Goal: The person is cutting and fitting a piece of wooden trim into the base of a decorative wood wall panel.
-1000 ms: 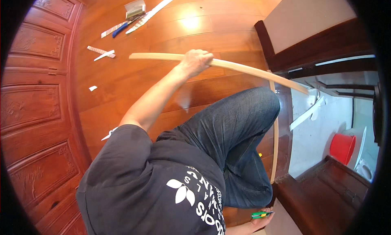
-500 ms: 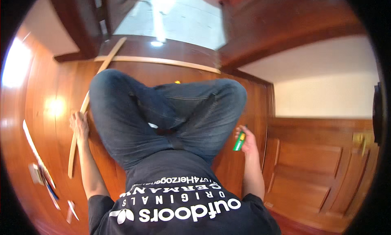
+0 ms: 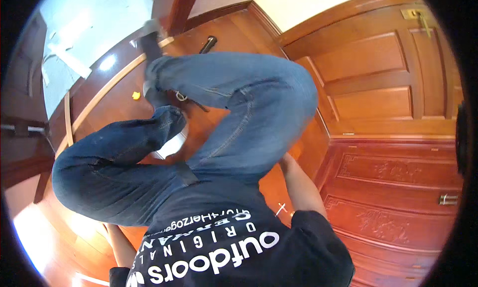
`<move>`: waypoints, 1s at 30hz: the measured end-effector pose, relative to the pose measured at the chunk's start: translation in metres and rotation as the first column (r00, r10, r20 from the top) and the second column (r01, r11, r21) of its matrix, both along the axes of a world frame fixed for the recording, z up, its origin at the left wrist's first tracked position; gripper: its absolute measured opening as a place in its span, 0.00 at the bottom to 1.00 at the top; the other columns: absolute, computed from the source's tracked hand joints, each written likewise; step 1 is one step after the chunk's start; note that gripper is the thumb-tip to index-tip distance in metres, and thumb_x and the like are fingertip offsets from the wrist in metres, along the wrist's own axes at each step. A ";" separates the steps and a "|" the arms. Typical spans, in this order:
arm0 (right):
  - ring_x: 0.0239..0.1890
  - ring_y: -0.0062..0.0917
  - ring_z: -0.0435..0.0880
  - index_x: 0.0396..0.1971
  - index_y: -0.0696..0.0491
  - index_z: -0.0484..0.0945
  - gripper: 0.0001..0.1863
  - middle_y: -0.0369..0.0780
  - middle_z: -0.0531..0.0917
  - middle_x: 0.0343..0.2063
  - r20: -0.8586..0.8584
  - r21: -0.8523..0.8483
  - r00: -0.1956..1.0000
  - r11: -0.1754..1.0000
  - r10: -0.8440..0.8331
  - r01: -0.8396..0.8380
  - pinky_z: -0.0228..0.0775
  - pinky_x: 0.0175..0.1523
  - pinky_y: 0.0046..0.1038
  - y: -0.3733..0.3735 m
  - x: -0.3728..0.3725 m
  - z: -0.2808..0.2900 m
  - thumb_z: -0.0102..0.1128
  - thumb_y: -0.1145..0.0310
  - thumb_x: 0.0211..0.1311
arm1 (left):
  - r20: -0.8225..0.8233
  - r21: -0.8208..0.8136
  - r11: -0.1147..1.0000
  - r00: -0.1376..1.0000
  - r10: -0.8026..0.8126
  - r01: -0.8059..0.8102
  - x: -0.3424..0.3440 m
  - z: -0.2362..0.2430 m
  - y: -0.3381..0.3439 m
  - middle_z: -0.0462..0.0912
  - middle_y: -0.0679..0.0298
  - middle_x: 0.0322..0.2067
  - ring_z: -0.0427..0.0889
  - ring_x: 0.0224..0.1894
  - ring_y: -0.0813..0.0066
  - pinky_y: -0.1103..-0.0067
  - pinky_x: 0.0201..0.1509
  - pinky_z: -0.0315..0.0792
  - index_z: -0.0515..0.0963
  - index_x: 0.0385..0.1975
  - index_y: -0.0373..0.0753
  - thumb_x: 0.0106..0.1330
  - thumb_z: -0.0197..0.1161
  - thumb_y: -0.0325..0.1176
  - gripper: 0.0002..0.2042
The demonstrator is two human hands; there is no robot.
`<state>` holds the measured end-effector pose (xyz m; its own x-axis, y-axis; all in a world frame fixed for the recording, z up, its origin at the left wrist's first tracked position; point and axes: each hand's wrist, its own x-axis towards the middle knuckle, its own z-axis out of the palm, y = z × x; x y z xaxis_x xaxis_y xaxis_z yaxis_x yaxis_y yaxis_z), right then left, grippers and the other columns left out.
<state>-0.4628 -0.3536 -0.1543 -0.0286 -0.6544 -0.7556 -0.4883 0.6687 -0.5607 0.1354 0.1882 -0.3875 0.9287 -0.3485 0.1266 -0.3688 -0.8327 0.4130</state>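
My left hand [image 3: 105,226] is at the lower left, mostly hidden behind my bent left leg. My right hand [image 3: 283,158] is behind my right thigh. Only wrists and forearms show clearly, so fingers and anything they hold are hidden. A long pale wooden strip [image 3: 97,101] runs diagonally along the dark threshold, crossing another strip [image 3: 68,113] at the left. A small yellow piece [image 3: 136,95] lies near my feet, and a black elongated object [image 3: 208,44] lies beyond my right leg. A small white cross-shaped piece [image 3: 282,208] is beside my right forearm.
Pale tiled floor [image 3: 74,33] with white scraps lies past the threshold at upper left. A panelled wooden door [image 3: 371,53] with a handle stands at upper right, carved red panels [image 3: 378,207] at lower right. Dark woodwork [image 3: 27,78] borders the left side.
The view has swung round. My right leg has stretched toward the doorway. Both hands moved behind my legs, and the green cutter seen earlier in my right hand is hidden.
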 end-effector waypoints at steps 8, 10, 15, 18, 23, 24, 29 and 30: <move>0.35 0.29 0.83 0.53 0.60 0.76 0.16 0.42 0.84 0.37 -0.223 -0.636 0.965 0.771 -0.135 -0.039 0.77 0.40 0.39 -0.116 -0.126 0.129 0.60 0.70 0.69 | -0.023 0.192 0.974 0.992 0.125 -0.118 -0.001 0.001 -0.026 0.78 0.47 0.49 0.75 0.55 0.45 0.54 0.59 0.69 0.73 0.56 0.35 0.72 0.58 0.53 0.26; 0.35 0.29 0.83 0.53 0.60 0.77 0.16 0.42 0.84 0.37 -0.263 -0.729 0.952 0.678 -0.154 -0.091 0.77 0.40 0.39 -0.114 -0.144 0.136 0.60 0.69 0.69 | 0.011 0.263 0.946 0.981 0.191 -0.187 0.001 0.005 -0.029 0.78 0.47 0.49 0.75 0.55 0.45 0.54 0.59 0.69 0.74 0.56 0.35 0.72 0.58 0.53 0.26; 0.31 0.22 0.86 0.63 0.59 0.69 0.23 0.42 0.82 0.38 -0.183 -0.739 0.931 0.669 -0.316 0.082 0.82 0.32 0.25 -0.100 -0.095 0.227 0.59 0.71 0.70 | 0.192 0.332 0.912 0.964 0.182 -0.239 0.000 0.018 -0.036 0.79 0.49 0.42 0.78 0.48 0.45 0.53 0.55 0.72 0.74 0.52 0.36 0.71 0.60 0.52 0.24; 0.32 0.24 0.85 0.67 0.59 0.65 0.26 0.43 0.84 0.37 -0.117 -0.786 0.967 0.617 -0.227 0.050 0.79 0.34 0.25 -0.120 -0.102 0.201 0.58 0.69 0.73 | 0.082 -0.221 0.960 0.978 0.192 -0.170 0.052 -0.017 -0.005 0.82 0.50 0.37 0.80 0.42 0.46 0.54 0.48 0.74 0.75 0.47 0.38 0.69 0.62 0.51 0.21; 0.35 0.21 0.85 0.70 0.57 0.64 0.27 0.41 0.85 0.44 -0.173 -0.729 0.976 0.684 -0.130 -0.038 0.79 0.40 0.28 -0.095 -0.128 0.140 0.55 0.65 0.77 | -0.043 0.034 0.995 0.995 -0.087 0.089 0.022 0.054 -0.101 0.79 0.47 0.34 0.79 0.39 0.54 0.57 0.45 0.72 0.74 0.41 0.35 0.70 0.62 0.46 0.17; 0.44 0.34 0.85 0.70 0.56 0.64 0.26 0.48 0.84 0.48 -0.288 -0.722 0.954 0.674 -0.087 -0.156 0.78 0.49 0.35 -0.085 -0.146 0.124 0.54 0.64 0.77 | -0.093 -0.045 0.977 0.973 -0.210 0.207 0.014 0.076 -0.137 0.76 0.48 0.31 0.76 0.35 0.57 0.60 0.42 0.71 0.73 0.39 0.34 0.71 0.61 0.43 0.16; 0.58 0.56 0.79 0.67 0.54 0.67 0.24 0.58 0.81 0.54 -0.329 -0.681 0.939 0.714 -0.104 -0.160 0.72 0.60 0.46 -0.051 -0.189 0.090 0.52 0.60 0.78 | -0.275 -0.062 0.866 0.826 -0.492 0.496 -0.079 0.192 -0.348 0.69 0.60 0.24 0.69 0.29 0.71 0.70 0.36 0.70 0.70 0.36 0.35 0.76 0.58 0.38 0.12; 0.58 0.56 0.80 0.66 0.53 0.68 0.24 0.57 0.82 0.53 -0.324 -0.679 0.939 0.720 -0.116 -0.145 0.73 0.59 0.46 -0.042 -0.202 0.077 0.53 0.59 0.77 | -0.219 0.034 0.829 0.813 -0.539 0.559 -0.089 0.192 -0.378 0.69 0.62 0.24 0.69 0.29 0.72 0.70 0.37 0.70 0.69 0.35 0.35 0.75 0.59 0.39 0.13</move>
